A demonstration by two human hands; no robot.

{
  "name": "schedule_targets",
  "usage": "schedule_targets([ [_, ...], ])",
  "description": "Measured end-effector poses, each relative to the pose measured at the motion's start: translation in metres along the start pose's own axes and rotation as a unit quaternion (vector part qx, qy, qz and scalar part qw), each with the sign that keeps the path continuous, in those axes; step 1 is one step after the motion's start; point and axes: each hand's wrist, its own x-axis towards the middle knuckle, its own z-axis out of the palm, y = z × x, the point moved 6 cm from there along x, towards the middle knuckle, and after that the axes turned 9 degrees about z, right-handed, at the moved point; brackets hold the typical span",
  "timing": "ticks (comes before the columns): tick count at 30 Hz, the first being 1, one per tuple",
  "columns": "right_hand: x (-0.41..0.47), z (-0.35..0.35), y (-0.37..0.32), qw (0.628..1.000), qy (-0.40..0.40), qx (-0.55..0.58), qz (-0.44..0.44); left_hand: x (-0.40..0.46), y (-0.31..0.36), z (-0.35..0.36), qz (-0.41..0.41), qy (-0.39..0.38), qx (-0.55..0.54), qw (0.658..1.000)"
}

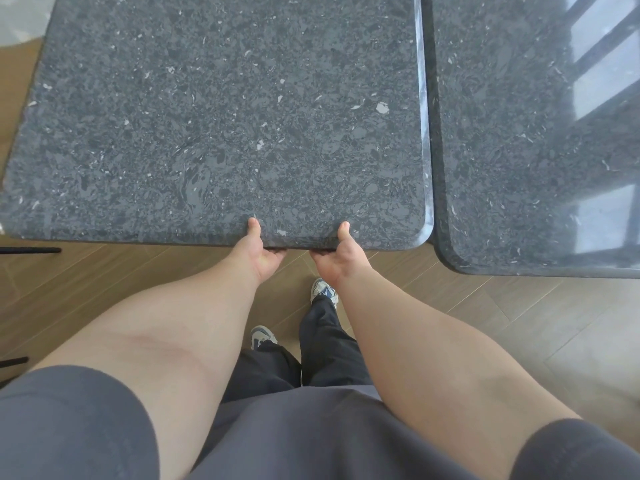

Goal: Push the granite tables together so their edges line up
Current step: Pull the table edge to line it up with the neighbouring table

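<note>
Two dark speckled granite tables filled the upper part of the frame. The left granite table point(214, 116) took up most of the upper left and centre; the right granite table point(519, 133) ran down the right side. Their facing edges sat just beside each other along a near-vertical seam right of centre, with a thin dark line between them; contact could not be confirmed. Near edges did not line up: the right table's rounded front corner sat lower in the frame than the left table's.

Both hands gripped the left table's near edge, lower centre of the frame. Left hand point(261, 252) had its thumb on top of the slab and fingers curled under the edge, clamped on it. Right hand point(334, 254) did the same, thumb on top, fingers hidden beneath, just right of the left hand. Both bare forearms reached up from the bottom of the frame.

Below the tables was a wood floor point(485, 313) with herringbone-style planks. Dark trousers and two white-and-blue shoes point(323, 289) showed between the arms. Window light reflected on the right table's surface at the far right.
</note>
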Motion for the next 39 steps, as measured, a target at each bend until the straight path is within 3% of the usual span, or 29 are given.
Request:
schedule_targets([
  [39,-0.009,-0.044,0.012,1.0,-0.004,-0.024,0.004,-0.032,-0.021,-0.028,0.006,-0.01,0.005,1.0],
])
